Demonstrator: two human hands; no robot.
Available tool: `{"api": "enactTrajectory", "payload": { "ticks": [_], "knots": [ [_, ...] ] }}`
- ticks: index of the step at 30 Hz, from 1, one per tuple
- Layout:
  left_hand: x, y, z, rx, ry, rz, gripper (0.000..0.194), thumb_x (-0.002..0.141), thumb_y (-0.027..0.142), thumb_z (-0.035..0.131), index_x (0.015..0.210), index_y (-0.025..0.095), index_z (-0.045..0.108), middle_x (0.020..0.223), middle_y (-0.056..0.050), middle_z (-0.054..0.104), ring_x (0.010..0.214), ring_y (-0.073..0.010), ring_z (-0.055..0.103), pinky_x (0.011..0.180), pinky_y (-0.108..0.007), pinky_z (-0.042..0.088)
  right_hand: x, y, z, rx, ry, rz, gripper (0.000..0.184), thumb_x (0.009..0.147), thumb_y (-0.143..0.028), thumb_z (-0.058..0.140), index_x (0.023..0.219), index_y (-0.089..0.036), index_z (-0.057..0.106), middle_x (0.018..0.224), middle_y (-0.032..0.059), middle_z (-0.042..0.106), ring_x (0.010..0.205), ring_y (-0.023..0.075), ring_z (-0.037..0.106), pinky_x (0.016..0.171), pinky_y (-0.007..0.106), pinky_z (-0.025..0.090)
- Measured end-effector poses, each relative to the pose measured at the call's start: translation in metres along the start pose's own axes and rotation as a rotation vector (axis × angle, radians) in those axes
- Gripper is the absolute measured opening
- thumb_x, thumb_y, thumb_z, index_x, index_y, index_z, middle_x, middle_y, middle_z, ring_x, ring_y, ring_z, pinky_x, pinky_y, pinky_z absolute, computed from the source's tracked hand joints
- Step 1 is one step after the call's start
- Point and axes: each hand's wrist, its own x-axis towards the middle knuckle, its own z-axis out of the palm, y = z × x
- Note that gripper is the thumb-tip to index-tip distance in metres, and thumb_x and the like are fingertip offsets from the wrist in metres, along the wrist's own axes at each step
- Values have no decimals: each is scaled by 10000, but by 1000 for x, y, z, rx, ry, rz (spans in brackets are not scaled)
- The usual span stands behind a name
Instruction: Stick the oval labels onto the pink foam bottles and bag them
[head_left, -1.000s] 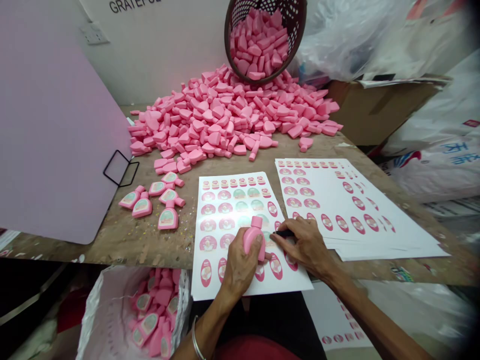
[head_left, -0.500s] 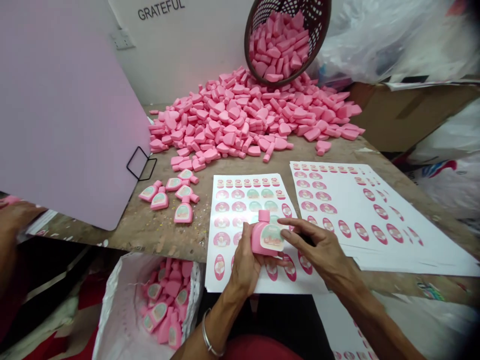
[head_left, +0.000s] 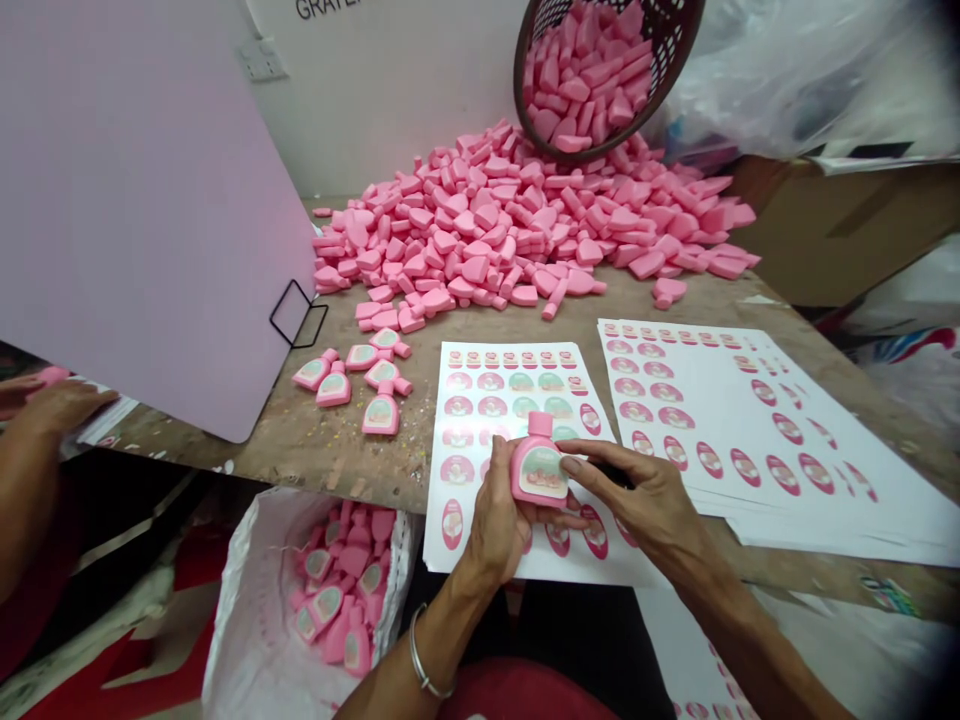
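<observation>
My left hand (head_left: 496, 522) grips a small pink bottle-shaped piece (head_left: 538, 467) above the near sticker sheet (head_left: 510, 430). A round label is stuck on the piece's front. My right hand (head_left: 643, 497) reaches in from the right, its fingertips resting on the piece's right edge and label. A dark thin object lies partly hidden under the right fingers.
A big heap of plain pink pieces (head_left: 525, 225) spills from a tipped brown basket (head_left: 660, 60) at the back. Several labelled pieces (head_left: 364, 380) lie left of the sheet. A stack of sticker sheets (head_left: 750, 430) sits right. A white bag (head_left: 300, 600) holds labelled pieces. Another person's hand (head_left: 52, 400) is far left behind a pink board (head_left: 142, 200).
The pink piece has been turned so its front faces up, and a label now sits on it. My right hand moved from the sheet onto the piece. The view shifted left.
</observation>
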Motion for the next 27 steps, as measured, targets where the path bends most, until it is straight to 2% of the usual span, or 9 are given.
{"api": "enactTrajectory", "payload": {
  "ticks": [8, 13, 27],
  "knots": [
    [0, 2, -1, 17, 9, -4, 575, 912, 606, 357, 1074, 111, 601, 818, -95, 694, 690, -191, 684, 552, -267, 556, 3, 2, 3, -1, 21, -8, 351, 694, -515, 722, 884, -224, 771, 769, 44, 725, 732, 200, 667, 674, 293, 541],
    [1, 1, -1, 7, -7, -6, 577, 911, 605, 359, 1087, 113, 603, 851, -102, 698, 691, -192, 685, 546, -267, 553, 3, 3, 2, -12, 5, 12, 349, 708, -500, 717, 905, -217, 765, 794, 39, 728, 720, 185, 655, 638, 275, 526],
    [3, 2, 0, -12, 9, -9, 572, 879, 600, 446, 1054, 82, 614, 792, -111, 698, 765, -237, 698, 574, -280, 554, 4, 2, 4, -24, 27, 7, 351, 721, -492, 709, 922, -209, 762, 818, 48, 738, 747, 205, 669, 653, 298, 538]
  ]
}}
